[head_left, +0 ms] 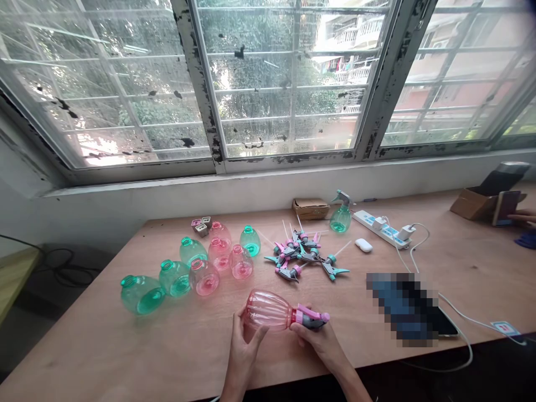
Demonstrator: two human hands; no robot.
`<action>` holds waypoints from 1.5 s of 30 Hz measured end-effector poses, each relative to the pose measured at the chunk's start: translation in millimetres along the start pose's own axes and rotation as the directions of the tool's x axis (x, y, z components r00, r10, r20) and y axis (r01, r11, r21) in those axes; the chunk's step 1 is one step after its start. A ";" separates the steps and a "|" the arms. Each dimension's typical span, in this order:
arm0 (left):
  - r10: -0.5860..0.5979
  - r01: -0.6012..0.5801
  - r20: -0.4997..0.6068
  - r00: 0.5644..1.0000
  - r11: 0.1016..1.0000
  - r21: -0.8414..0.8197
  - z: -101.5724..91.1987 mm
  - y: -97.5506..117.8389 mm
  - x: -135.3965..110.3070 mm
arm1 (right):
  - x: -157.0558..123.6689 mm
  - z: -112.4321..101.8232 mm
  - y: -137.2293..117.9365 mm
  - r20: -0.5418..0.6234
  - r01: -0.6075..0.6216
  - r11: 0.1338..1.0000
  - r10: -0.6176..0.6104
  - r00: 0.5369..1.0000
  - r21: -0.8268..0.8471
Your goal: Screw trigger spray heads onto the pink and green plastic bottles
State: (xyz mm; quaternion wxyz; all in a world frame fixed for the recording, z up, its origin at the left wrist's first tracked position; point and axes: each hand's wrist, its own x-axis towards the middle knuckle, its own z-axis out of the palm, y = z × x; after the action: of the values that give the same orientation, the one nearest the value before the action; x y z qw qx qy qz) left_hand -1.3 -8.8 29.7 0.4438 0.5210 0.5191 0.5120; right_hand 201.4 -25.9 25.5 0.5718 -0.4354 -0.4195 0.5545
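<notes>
A clear pink spray bottle (pixel 268 310) lies on its side between my hands above the table's front part, its neck pointing right. My left hand (pixel 248 338) wraps round the broad base end. At the neck, my right hand (pixel 316 335) grips the pink and grey spray head (pixel 312 317), which sits on the bottle's mouth. Beyond them lies a pile of loose spray heads (pixel 299 248) in pink, teal and grey, several with thin tubes. To the left stand open pink bottles (pixel 204 277) and green bottles (pixel 143 294) without heads.
A green bottle with its spray head (pixel 340 215) stands by a cardboard box (pixel 310 209) at the back. Rightward are a power strip (pixel 381 229), a white mouse (pixel 363 245), a blurred tablet (pixel 448 322) and cables. Another person's hand (pixel 525 216) holds a phone (pixel 506 207) at far right.
</notes>
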 end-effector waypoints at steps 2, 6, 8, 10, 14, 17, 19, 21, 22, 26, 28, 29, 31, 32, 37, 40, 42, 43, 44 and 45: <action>0.029 -0.029 0.004 1.000 0.999 0.046 -0.5 -0.1 0.3 | 0.7 0.1 0.8 -0.027 -0.017 1.000 0.017 0.999 0.013; 0.071 -0.072 0.016 0.997 0.988 0.137 -0.8 0.3 -1.4 | 2.7 -1.4 6.6 -0.056 -0.012 0.997 0.016 0.998 0.074; 0.063 -0.065 0.025 0.998 0.994 0.089 -1.0 -1.3 -1.7 | 2.1 -2.1 6.5 -0.050 -0.001 0.998 0.004 0.999 0.061; 0.046 -0.047 0.024 0.999 0.999 0.007 -1.6 -3.5 -1.1 | 0.8 -1.9 3.0 -0.014 0.003 1.000 -0.003 1.000 0.024; 0.015 -0.015 0.009 1.000 1.000 -0.012 -3.5 -4.0 0.3 | -0.8 0.3 -5.6 0.023 -0.002 1.000 0.002 1.000 -0.006; 0.035 -0.036 0.019 0.999 0.998 0.055 -3.6 -1.1 -0.3 | -0.1 1.4 -5.2 -0.039 -0.034 0.999 0.035 0.999 0.030; 0.027 -0.029 0.026 0.999 0.998 0.063 -2.1 0.6 -1.6 | 0.3 1.3 -2.6 -0.044 -0.056 0.998 0.058 0.997 0.041; 0.022 -0.023 0.016 1.000 0.999 0.034 0.1 1.6 -3.0 | 0.2 1.0 -1.4 -0.047 -0.040 0.999 0.042 0.998 0.036; 0.023 -0.023 0.000 1.000 1.000 0.005 1.2 1.8 -3.5 | 0.0 1.0 -2.0 -0.046 -0.023 1.000 0.024 0.999 0.020; -0.006 -0.006 -0.080 0.997 0.989 -0.151 1.8 3.1 -2.1 | -1.4 3.0 -11.1 0.045 0.051 0.990 -0.046 0.998 -0.132; -0.050 0.037 -0.079 0.996 0.986 -0.165 0.1 5.6 -0.3 | -1.7 4.6 -15.8 0.076 0.054 0.981 -0.041 0.996 -0.184; -0.070 0.058 -0.074 0.995 0.986 -0.155 -0.7 7.5 0.4 | -1.8 5.2 -17.4 0.075 0.048 0.980 -0.035 0.997 -0.192; -0.084 0.076 -0.056 0.995 0.988 -0.135 -1.5 12.2 0.9 | -2.2 5.8 -18.8 0.064 0.024 0.984 -0.013 0.998 -0.177; -0.075 0.068 -0.047 0.996 0.989 -0.134 -1.4 14.7 0.5 | -2.6 6.0 -18.9 0.058 0.009 0.988 0.000 0.998 -0.155; 0.021 -0.028 -0.051 0.998 0.990 -0.138 1.9 22.5 -4.6 | -6.4 10.2 -15.8 0.067 -0.078 0.997 0.080 0.995 -0.025; 0.067 -0.078 -0.085 0.994 0.987 -0.140 2.8 19.2 -7.2 | -5.6 9.4 -16.7 0.058 -0.115 0.993 0.117 0.991 -0.029; 0.097 -0.102 -0.037 0.995 0.985 -0.139 3.1 14.5 -7.3 | -0.2 -1.2 -26.4 -0.024 -0.087 0.992 0.085 0.996 -0.093; 0.102 -0.101 0.003 0.995 0.986 -0.136 3.3 12.0 -6.9 | 4.8 -11.0 -35.9 -0.097 -0.051 0.989 0.038 0.995 -0.142; 0.092 -0.086 0.038 0.995 0.988 -0.131 3.6 10.0 -6.3 | 11.4 -23.9 -48.6 -0.203 -0.014 0.979 -0.028 0.979 -0.203; 0.068 -0.059 0.061 0.996 0.990 -0.126 4.0 8.5 -5.6 | 19.9 -39.3 -64.5 -0.310 0.007 0.954 -0.105 0.945 -0.301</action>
State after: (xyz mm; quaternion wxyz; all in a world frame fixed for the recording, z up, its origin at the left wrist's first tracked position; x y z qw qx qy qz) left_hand 3.7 -14.7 37.4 0.4755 0.5252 0.4546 0.5398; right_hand 257.2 -7.6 77.0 0.5768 -0.5885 -0.4107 0.3902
